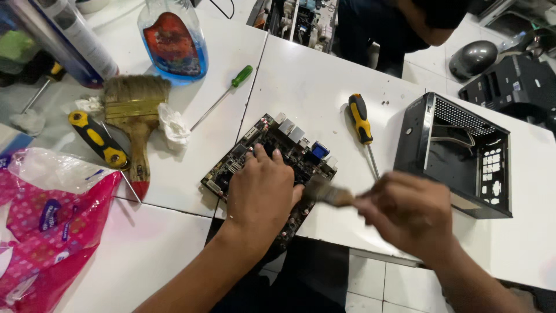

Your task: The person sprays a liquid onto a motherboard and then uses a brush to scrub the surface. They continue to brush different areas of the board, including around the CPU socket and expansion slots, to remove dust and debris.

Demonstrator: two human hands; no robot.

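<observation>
— Where's the circuit board [288,152]?

— Flat at the white table's [307,81] near edge. Probably light, stiff and fragile; best held by its edges.

— And the hands?

— The left hand [260,194] lies spread on the board, pinning it. The right hand [409,212], blurred, is closed around a small brush [326,193] whose bristles meet the board.

— Nearby?

— A yellow-handled screwdriver [361,122], then a black metal case [457,153].

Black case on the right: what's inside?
The black case lies open: loose cables along its back wall, a perforated side panel, a port plate. Its floor is dark; nothing else discernible.
</observation>
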